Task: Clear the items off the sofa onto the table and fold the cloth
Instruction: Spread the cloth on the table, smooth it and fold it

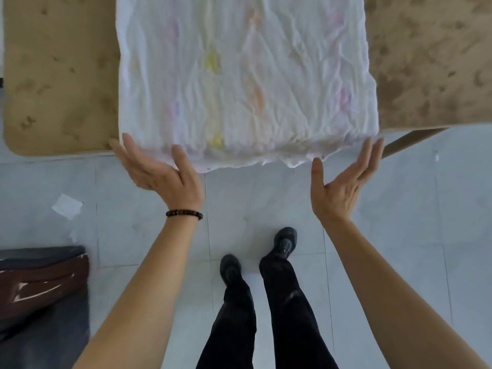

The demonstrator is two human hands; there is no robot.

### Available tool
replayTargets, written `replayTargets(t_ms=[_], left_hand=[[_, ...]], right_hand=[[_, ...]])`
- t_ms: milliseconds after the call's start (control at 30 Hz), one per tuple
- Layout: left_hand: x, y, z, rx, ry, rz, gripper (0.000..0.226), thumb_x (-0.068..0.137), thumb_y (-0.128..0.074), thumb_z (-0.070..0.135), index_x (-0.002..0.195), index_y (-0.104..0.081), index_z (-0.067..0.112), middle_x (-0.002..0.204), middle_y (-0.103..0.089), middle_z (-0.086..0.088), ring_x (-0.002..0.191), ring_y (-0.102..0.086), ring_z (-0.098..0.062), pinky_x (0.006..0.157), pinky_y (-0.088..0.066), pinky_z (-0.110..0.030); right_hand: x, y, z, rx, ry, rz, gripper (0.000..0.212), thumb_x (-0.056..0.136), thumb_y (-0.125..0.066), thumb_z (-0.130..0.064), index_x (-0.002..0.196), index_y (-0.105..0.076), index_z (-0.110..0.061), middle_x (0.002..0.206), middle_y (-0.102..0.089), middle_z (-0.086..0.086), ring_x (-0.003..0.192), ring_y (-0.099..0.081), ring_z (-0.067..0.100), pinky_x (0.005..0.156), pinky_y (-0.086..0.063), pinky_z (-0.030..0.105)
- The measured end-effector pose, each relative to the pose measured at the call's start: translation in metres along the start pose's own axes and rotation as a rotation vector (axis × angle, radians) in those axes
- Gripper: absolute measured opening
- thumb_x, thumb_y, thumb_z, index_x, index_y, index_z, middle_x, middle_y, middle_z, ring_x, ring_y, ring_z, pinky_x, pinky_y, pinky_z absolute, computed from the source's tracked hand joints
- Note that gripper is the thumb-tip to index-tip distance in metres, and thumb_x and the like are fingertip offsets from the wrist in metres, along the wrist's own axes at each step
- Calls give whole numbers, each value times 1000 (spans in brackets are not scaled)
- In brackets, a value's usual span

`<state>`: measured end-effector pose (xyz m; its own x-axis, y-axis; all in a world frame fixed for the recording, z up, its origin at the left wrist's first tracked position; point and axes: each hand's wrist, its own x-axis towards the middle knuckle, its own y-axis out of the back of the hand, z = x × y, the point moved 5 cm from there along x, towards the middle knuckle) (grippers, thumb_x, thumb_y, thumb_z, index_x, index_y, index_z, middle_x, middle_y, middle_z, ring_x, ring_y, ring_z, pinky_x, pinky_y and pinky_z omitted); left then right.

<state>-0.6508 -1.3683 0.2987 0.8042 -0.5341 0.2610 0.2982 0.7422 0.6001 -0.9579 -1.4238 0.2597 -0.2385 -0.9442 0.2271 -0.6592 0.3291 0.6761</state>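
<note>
**Q:** Where is the cloth (245, 75)?
**A:** It lies spread flat and wrinkled on the brown bench (53, 75). Its near hem hangs just over the bench's front edge, above the tiled floor (399, 222).

**Q:** And the hands?
**A:** My left hand (157, 174) is at the cloth's near left corner and my right hand (340, 187) at its near right corner. Both are released: the fingers (372, 150) are straight, the palms are turned toward each other, and they grip nothing. I cannot tell whether they touch the hem.

**Q:** Other details?
**A:** There is a beaded bracelet (184, 213) on my left wrist. My dark shoes (285, 239) stand on the floor below. A paper scrap (67, 206) lies on the tiles to the left, and dark brown glossy furniture (40, 283) sits at the lower left.
</note>
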Motion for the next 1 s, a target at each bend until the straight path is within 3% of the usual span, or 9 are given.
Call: replayTargets(t_ms=[133,233,300,400,467,600,767,900,1000], left_hand=[[-33,-1,-66,-261,563,-220,99,79,-66,15,153,-1,11,159,-2,-7,146,-7,-17,121,-13,-40],[-12,-13,-84,-211,459,-405,108,70,-83,25,152,-13,17,156,-22,1,142,-26,-10,117,-26,-32],[3,-20,-90,-271,385,-496,92,65,-88,31,141,-37,17,139,-51,6,126,-50,-3,104,-42,-24],[5,-26,-99,-343,436,-624,57,66,-88,29,116,-63,20,108,-72,12,100,-67,-2,74,-53,-15],[-10,-25,-109,-305,478,-695,38,67,-87,28,101,-70,25,93,-74,18,92,-68,1,68,-51,-11],[-45,-12,-128,-245,557,-781,29,67,-84,35,92,-71,28,91,-74,16,93,-69,-3,78,-54,-20],[-69,5,-124,-605,869,-847,40,74,-79,15,113,-69,12,116,-70,-10,107,-67,-29,85,-55,-49],[-87,41,-96,-637,1027,-760,36,87,-70,15,121,-63,9,117,-69,-11,107,-67,-30,77,-58,-40],[-92,80,-67,-718,1110,-733,44,88,-67,21,129,-58,9,126,-65,-10,113,-63,-27,93,-53,-40]], right_hand=[[-21,-23,32,125,-407,-254,122,76,-74,-56,156,8,-13,164,6,6,151,3,20,122,-8,51],[-1,-35,36,207,-446,-325,136,62,-82,-67,156,4,-21,164,-10,1,150,-13,13,121,-18,35],[13,-38,39,276,-480,-349,122,57,-87,-63,152,-21,-22,148,-42,-7,133,-44,3,105,-41,20],[15,-43,49,320,-515,-459,71,52,-91,-55,111,-63,-25,101,-72,-17,88,-67,-6,71,-53,12],[1,-43,58,286,-535,-544,58,52,-89,-56,98,-66,-29,94,-73,-14,85,-69,-1,70,-56,18],[-34,-30,75,398,-652,-593,53,62,-88,-49,104,-69,-23,92,-75,-12,83,-72,1,66,-56,16],[-55,-16,69,875,-891,-594,39,76,-78,-16,113,-70,-7,119,-71,12,108,-68,31,84,-57,44],[-76,17,36,867,-978,-647,35,77,-79,-15,109,-68,-5,113,-72,16,102,-70,34,87,-57,48],[-83,59,4,854,-1021,-604,46,78,-82,-23,116,-66,-4,111,-73,14,100,-72,30,79,-60,42]])
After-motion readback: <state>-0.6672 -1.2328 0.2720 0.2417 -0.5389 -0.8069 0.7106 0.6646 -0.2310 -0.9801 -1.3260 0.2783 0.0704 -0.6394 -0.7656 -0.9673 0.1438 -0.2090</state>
